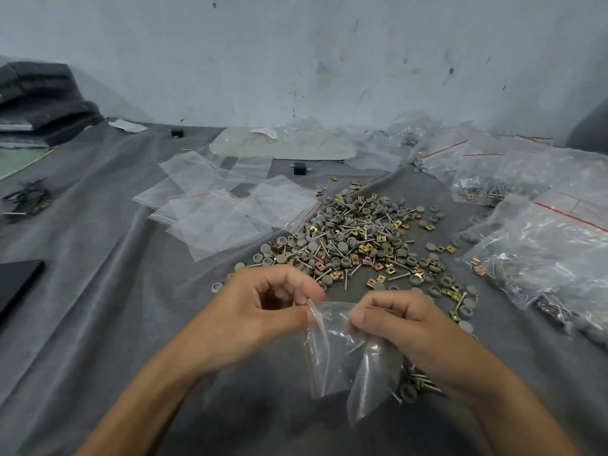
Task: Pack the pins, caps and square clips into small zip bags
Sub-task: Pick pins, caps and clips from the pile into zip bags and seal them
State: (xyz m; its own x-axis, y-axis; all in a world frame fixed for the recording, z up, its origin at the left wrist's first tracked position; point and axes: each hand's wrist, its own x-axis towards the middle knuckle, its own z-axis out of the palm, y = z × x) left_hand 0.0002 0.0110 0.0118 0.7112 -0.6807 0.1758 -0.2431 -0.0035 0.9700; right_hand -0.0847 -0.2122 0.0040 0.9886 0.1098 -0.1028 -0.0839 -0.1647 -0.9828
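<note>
Zip bag (pixel 329 363) pinched at its mouth by fingers (pixel 307 288) of left hand (pixel 260 307) and right hand (pixel 404 327), contents blurred

Wall (pixel 329 44) fills the upper half: pale blue-grey, scuffed, dark marks and scratches. Grey cloth (pixel 98 291) covers the work surface, creased. Upper left: stack of dark grey pads (pixel 42 97). Left edge: green sheet (pixel 16 162), black flat slab (pixel 16 287) below it. Light soft, even.

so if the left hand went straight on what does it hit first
Beyond the zip bag it pinches, the left hand would probably meet the near edge of the pile of pins, caps and clips; depth is unclear.
</note>
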